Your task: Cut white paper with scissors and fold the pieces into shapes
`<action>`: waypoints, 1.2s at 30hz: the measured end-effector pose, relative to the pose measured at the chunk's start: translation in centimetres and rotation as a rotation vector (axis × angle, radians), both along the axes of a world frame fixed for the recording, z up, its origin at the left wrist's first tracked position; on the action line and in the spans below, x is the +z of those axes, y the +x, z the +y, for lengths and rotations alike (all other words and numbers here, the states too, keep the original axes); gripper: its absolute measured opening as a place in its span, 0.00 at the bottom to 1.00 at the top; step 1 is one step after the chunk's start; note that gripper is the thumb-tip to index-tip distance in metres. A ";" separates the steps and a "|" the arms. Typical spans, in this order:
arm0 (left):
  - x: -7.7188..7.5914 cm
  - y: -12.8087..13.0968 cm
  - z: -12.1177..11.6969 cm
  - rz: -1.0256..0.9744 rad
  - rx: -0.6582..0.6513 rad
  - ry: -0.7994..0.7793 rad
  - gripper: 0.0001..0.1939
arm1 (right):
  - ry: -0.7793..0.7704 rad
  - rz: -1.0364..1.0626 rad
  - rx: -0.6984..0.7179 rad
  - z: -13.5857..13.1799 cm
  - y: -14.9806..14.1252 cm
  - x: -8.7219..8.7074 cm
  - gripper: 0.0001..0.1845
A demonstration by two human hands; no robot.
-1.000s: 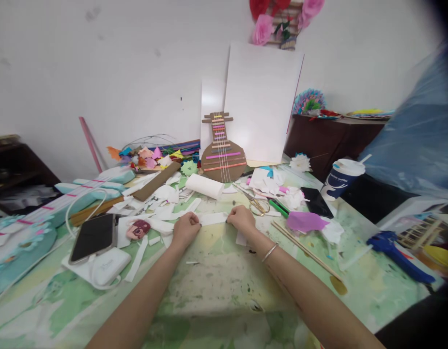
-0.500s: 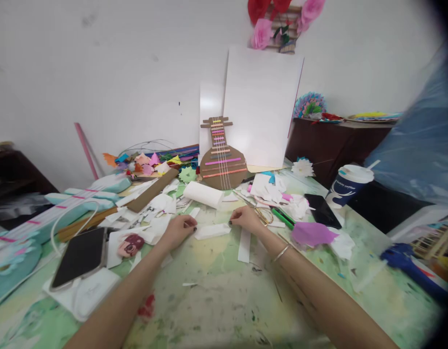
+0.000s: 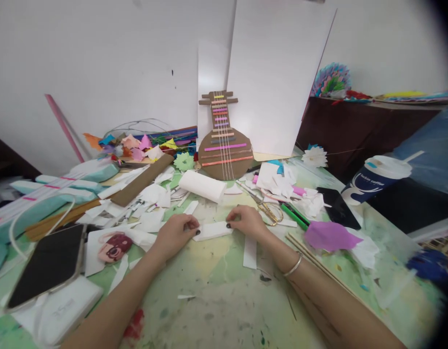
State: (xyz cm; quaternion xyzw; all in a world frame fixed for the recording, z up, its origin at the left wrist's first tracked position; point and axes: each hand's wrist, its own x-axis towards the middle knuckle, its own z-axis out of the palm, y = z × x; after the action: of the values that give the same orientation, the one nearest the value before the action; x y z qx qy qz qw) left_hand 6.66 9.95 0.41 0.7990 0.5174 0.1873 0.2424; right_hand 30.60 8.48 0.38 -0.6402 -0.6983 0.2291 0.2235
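Both of my hands rest on a green paint-stained table point(image 3: 216, 300), pinching the two ends of a small white paper strip point(image 3: 213, 230). My left hand point(image 3: 175, 232) grips the strip's left end with curled fingers. At the right end, my right hand point(image 3: 247, 220) has its thumb and fingertips pressed on the paper; a silver bangle sits on that wrist. Another white paper strip point(image 3: 250, 252) lies just below the right hand. Gold-handled scissors point(image 3: 265, 208) lie right beside the right hand.
A cardboard lute model point(image 3: 224, 145) leans on white boards point(image 3: 278, 77) at the back. A white paper roll point(image 3: 202, 185), paper scraps, a phone point(image 3: 49, 264) on a power bank, a black tablet point(image 3: 336, 207), a purple paper point(image 3: 329, 236), wooden sticks point(image 3: 314, 261) and a coffee cup point(image 3: 376, 179) surround the hands.
The view has shifted closer and lower over the table. My hands have stayed on the ends of the white strip, which now lies flatter between them.
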 end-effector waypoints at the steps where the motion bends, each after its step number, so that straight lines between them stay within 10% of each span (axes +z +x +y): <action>1: -0.1 0.1 -0.1 0.008 -0.001 0.015 0.05 | 0.020 -0.014 0.003 -0.1 0.0 -0.1 0.07; 36: 0.0 -0.5 0.1 -0.206 -0.083 -0.169 0.11 | -0.079 0.216 0.158 0.2 -0.4 0.3 0.11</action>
State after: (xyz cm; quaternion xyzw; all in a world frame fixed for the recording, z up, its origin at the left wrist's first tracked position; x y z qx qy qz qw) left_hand 6.19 10.05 0.38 0.7731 0.4703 0.2139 0.3680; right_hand 30.21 8.73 0.63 -0.5630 -0.7090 0.3407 0.2534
